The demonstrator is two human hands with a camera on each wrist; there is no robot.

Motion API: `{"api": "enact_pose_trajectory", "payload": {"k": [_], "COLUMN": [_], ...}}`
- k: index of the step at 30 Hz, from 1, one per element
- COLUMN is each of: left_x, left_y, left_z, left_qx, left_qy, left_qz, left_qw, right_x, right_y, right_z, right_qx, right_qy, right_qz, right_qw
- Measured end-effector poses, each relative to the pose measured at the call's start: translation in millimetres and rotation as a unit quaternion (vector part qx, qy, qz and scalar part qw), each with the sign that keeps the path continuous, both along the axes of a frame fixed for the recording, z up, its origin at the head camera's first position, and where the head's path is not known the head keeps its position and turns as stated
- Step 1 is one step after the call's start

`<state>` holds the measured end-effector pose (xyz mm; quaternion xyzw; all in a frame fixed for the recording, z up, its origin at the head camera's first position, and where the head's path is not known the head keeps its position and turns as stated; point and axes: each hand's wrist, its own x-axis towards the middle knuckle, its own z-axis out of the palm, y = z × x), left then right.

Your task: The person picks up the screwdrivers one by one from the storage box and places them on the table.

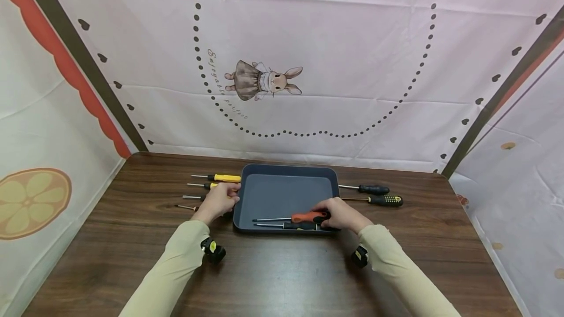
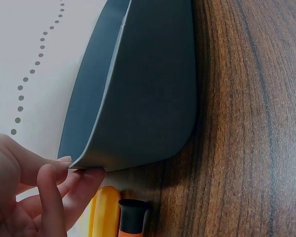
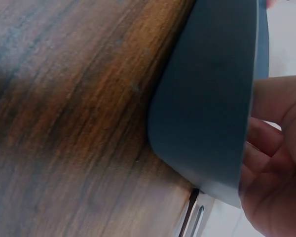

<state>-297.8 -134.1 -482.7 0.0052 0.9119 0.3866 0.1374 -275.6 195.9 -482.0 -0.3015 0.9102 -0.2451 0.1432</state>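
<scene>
A dark grey rectangular tray (image 1: 282, 192) lies on the table. My left hand (image 1: 219, 203) pinches its left rim, thumb at the edge and fingers against the outer wall (image 2: 148, 89). Over the tray's near right corner, my right hand (image 1: 337, 213) has its fingers about the handle end of a red-handled screwdriver (image 1: 304, 217). A black-handled screwdriver (image 1: 295, 226) lies alongside it in the tray, its handle end partly covered by the hand. In the right wrist view the tray wall (image 3: 202, 94) hides what the fingers (image 3: 274, 101) hold.
Left of the tray lie several screwdrivers, among them a yellow-handled one (image 1: 225, 178); the left hand partly covers others. Two more screwdrivers, one black (image 1: 374, 189) and one black-and-yellow (image 1: 386, 200), lie on the right. A printed cloth (image 1: 343, 72) hangs behind the wooden table (image 1: 282, 278).
</scene>
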Motion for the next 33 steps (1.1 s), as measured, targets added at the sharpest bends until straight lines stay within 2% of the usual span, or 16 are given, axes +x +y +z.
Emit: {"api": "enact_pose_trajectory", "payload": {"k": [5,13,18,22,26,30,33], "left_x": [-0.1,0.3,0.4,-0.1,0.1,1.3,1.6], "left_y": [0,0,1,1,0,0,0], "left_z": [0.9,-0.9,-1.3,-2.1,-2.4,-0.7,0.3], "left_qx": [-0.002,-0.005,-0.005,-0.003,-0.002,-0.002,-0.001], "left_qy": [-0.003,-0.001,-0.001,0.0,0.003,0.005,0.008], "left_qz": [0.002,0.002,0.001,0.0,-0.002,-0.003,-0.001], "left_qw": [1.0,1.0,1.0,1.0,1.0,1.0,1.0], "right_x": [1.2,1.5,3.0,4.0,5.5,6.0,6.2], "right_y": [-1,1,6,13,20,25,28], "right_z": [-2.5,-4.1,-4.8,-5.6,-7.6,-10.7,-12.8], "right_qx": [0.006,-0.002,-0.033,-0.088,-0.17,-0.246,-0.279], "right_qy": [0.013,0.027,0.016,0.006,-0.028,-0.072,-0.081], "right_qz": [-0.012,-0.01,-0.024,-0.033,-0.064,-0.112,-0.14], "right_qw": [1.0,1.0,0.999,0.996,0.983,0.96,0.946]}}
